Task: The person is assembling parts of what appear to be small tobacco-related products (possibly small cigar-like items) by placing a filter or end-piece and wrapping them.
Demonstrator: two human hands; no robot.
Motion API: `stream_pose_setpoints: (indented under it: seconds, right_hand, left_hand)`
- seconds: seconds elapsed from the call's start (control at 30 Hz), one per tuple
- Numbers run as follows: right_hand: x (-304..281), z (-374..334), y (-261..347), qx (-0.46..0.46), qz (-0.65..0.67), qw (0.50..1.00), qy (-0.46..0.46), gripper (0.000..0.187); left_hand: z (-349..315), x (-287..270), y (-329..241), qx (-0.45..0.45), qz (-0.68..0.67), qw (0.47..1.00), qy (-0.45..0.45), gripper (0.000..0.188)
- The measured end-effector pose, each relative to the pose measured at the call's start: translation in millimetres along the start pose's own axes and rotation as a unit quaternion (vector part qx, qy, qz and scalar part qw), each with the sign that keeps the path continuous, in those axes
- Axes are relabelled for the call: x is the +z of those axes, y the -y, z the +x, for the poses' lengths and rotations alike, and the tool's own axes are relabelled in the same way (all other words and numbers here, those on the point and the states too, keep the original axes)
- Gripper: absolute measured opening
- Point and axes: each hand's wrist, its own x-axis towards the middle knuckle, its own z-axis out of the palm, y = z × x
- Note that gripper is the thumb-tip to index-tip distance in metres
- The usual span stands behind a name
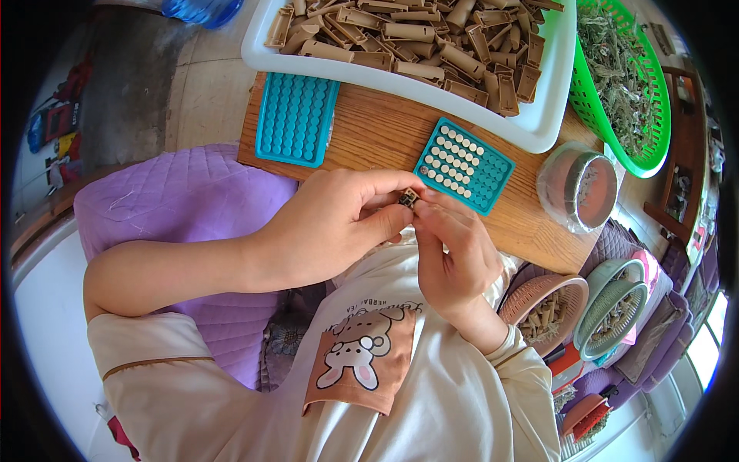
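Though small, dark piece (409,198) between hands (350,212)

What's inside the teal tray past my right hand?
Rows of small round cream pieces and one darker piece sit at left in the teal tray; bare pockets show right. Anything beneath the pieces is covered.

Here in the room, one head-worn fisheye looks steeply down from close above the left hand (336,217) and the right hand (460,254), taking in the wooden table (375,131) beyond them.
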Motion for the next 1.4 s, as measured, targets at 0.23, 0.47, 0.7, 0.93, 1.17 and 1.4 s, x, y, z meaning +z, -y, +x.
stream_pose_setpoints:
  seconds: [0.23,0.47,0.7,0.93,1.17,1.4]
  right_hand:
    - [-10,-21,-16,0.073,0.116,0.991,-0.005,0.021]
    - [-36,-58,-76,0.306,-0.149,0.940,0.038,0.019]
    - [-38,-61,-83,0.223,-0.205,0.948,0.094,0.013]
    - [-31,-13,-18,0.217,-0.026,0.976,-0.010,0.018]
    - [-12,2,4,0.128,0.102,0.986,-0.003,0.024]
    - [-11,4,7,0.111,0.019,0.991,0.077,0.021]
  left_hand:
    - [2,-3,2,-0.018,-0.080,0.997,0.011,0.022]
    - [3,-4,-5,-0.043,-0.103,0.994,-0.003,0.019]
    - [3,-4,-5,-0.073,-0.118,0.990,0.003,0.020]
    - [2,-1,-1,-0.038,-0.084,0.995,0.024,0.026]
    - [0,1,-2,-0.022,-0.072,0.997,0.035,0.027]
    - [-3,5,5,-0.006,0.043,0.999,-0.026,0.027]
